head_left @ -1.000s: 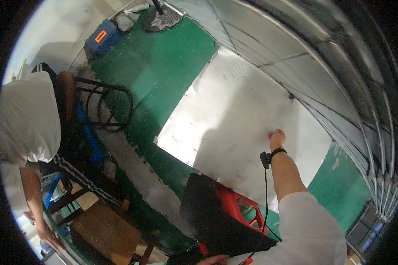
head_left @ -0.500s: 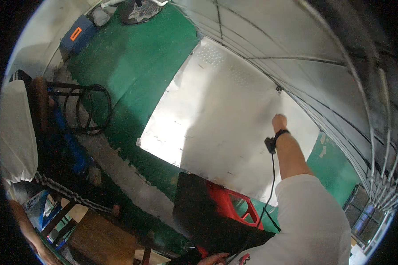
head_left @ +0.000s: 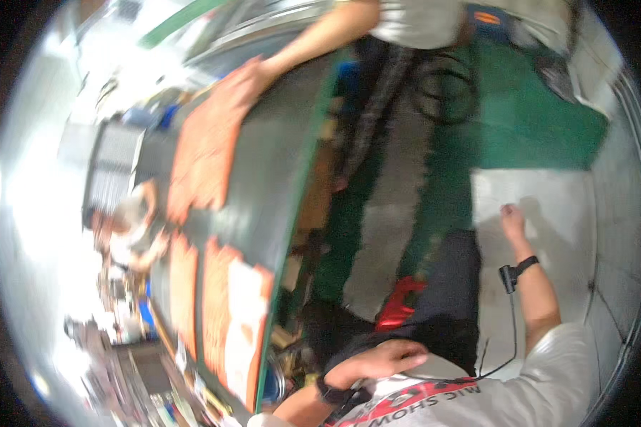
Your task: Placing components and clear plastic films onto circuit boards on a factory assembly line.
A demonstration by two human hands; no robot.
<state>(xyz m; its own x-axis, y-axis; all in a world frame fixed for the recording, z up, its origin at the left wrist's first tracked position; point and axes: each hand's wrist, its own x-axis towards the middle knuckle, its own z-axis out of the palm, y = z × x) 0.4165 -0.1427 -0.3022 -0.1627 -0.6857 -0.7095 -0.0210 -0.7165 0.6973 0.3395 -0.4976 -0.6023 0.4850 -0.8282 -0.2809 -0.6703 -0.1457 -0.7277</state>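
My right hand (head_left: 510, 213) is stretched out above a pale sheet (head_left: 541, 249) that lies on the floor at the right. Its fingers look curled into a fist; anything inside them is hidden. A black strap with a small dark device (head_left: 509, 277) circles that wrist, and a cable hangs from it. My left hand (head_left: 392, 358) rests low in front of my shirt, fingers laid out loosely over its front, with nothing seen in them. A dark band (head_left: 329, 391) is on the left wrist. Motion blurs the picture.
A dark table (head_left: 263, 171) with a green edge carries several orange, rough-edged sheets (head_left: 210, 139). One person's hand (head_left: 256, 77) touches a sheet; another person (head_left: 128, 224) leans in at the far side. A red stool (head_left: 400, 302) stands near my legs, and a black looped frame (head_left: 445, 85) beyond.
My view has swung left, bringing the table, orange sheets and two people into sight. My left hand now shows fully. My right hand is still over the pale sheet, closed.
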